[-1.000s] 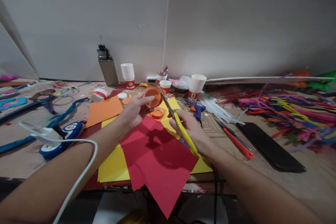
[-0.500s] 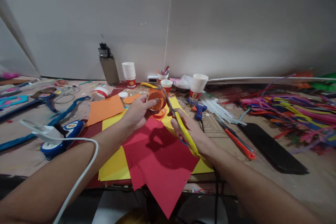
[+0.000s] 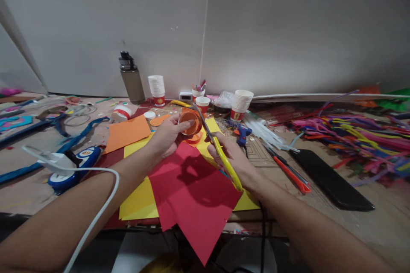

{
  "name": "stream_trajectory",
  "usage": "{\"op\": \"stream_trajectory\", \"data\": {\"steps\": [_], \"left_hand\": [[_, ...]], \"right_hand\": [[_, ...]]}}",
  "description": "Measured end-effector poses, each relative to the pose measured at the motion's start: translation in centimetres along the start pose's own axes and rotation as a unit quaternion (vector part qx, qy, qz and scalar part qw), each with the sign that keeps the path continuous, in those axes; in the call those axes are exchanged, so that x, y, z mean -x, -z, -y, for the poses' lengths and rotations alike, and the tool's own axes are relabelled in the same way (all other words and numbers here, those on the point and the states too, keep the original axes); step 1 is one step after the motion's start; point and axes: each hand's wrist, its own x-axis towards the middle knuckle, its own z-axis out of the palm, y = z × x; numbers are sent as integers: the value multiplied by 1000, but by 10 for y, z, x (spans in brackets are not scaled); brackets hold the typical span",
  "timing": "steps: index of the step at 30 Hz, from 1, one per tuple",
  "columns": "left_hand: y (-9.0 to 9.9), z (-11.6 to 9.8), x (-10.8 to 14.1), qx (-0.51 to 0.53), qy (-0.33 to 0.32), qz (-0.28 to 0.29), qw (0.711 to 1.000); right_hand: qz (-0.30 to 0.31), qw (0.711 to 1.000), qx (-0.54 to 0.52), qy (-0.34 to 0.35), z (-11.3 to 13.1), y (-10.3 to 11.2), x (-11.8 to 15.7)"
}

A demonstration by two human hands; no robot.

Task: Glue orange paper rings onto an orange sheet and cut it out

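In the head view, my left hand (image 3: 169, 137) pinches a round orange piece (image 3: 192, 129) with a pale rim, perhaps the end of a paper cup. My thumb lies over its face, and more orange paper shows behind and below it. My right hand (image 3: 236, 158) is wrapped around the yellow handles of a pair of scissors (image 3: 226, 163). The blades point up and away, just right of the orange piece; whether they touch it I cannot tell. Beneath both hands lie red paper sheets (image 3: 195, 196) over yellow sheets (image 3: 139, 202).
Stacked paper cups (image 3: 241, 104) and a bottle (image 3: 132, 83) stand toward the back panel. A blue glue gun (image 3: 243, 135), red-handled scissors (image 3: 291, 175) and a black slab (image 3: 331, 181) lie rightward, near colourful pipe cleaners (image 3: 358, 140). A white cable (image 3: 113, 192) crosses above my left forearm.
The whole view has shifted very slightly. Both hands keep nearly the same pose, with the orange piece and the scissors almost unmoved.
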Motion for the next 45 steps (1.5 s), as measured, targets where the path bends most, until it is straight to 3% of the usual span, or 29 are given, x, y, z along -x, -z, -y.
{"op": "stream_trajectory", "data": {"steps": [16, 24, 30, 38, 45], "left_hand": [[2, -12, -3, -23, 12, 20, 999], [-3, -1, 3, 75, -3, -51, 996], [-3, 3, 2, 52, -4, -61, 997], [-3, 3, 2, 35, -7, -24, 999], [-2, 3, 1, 33, -8, -20, 999]], "right_hand": [[6, 999, 41, 6, 6, 3, 1], [-19, 998, 56, 10, 0, 2, 0], [-6, 996, 81, 38, 4, 1, 0], [-23, 995, 72, 65, 7, 0, 1], [0, 999, 42, 32, -1, 0, 0]]}}
